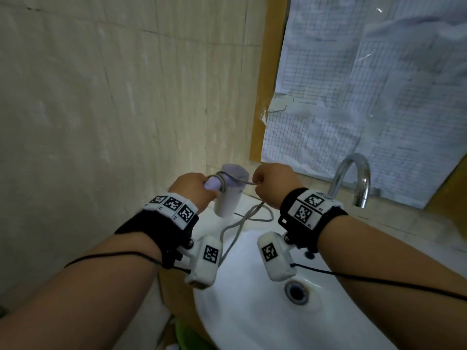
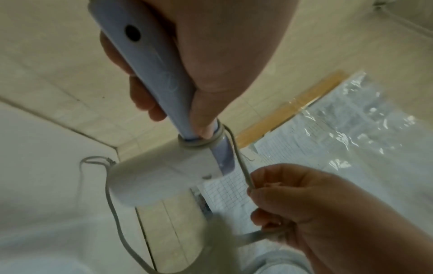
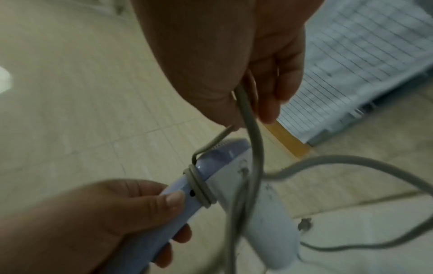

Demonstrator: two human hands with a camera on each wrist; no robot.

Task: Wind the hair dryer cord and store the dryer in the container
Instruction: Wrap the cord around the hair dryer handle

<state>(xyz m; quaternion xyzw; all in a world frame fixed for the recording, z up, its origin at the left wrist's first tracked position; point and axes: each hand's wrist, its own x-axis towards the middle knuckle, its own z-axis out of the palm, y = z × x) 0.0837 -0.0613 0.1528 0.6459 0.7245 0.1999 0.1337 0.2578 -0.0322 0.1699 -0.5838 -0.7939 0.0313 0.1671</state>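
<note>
A small hair dryer [image 1: 228, 195] with a white barrel and lilac handle [image 2: 150, 61] is held above the back of the sink. My left hand [image 1: 192, 189] grips the handle [image 3: 164, 209]. A grey cord [image 1: 242, 218] makes about two turns [image 3: 199, 187] round the handle where it meets the barrel [image 2: 159, 178]. My right hand [image 1: 271, 184] pinches the cord [image 3: 248, 118] just right of the dryer, taut from the turns. The rest of the cord [image 2: 117, 218] hangs in loose loops over the basin. No container shows.
A white sink basin [image 1: 252, 311] with a drain [image 1: 296, 292] lies below my hands. A chrome faucet [image 1: 353, 178] rises at the right. Tiled wall [image 1: 101, 97] stands to the left; a plastic-covered sheet of gridded paper [image 1: 366, 97] hangs behind. Something green [image 1: 187, 337] shows below the sink.
</note>
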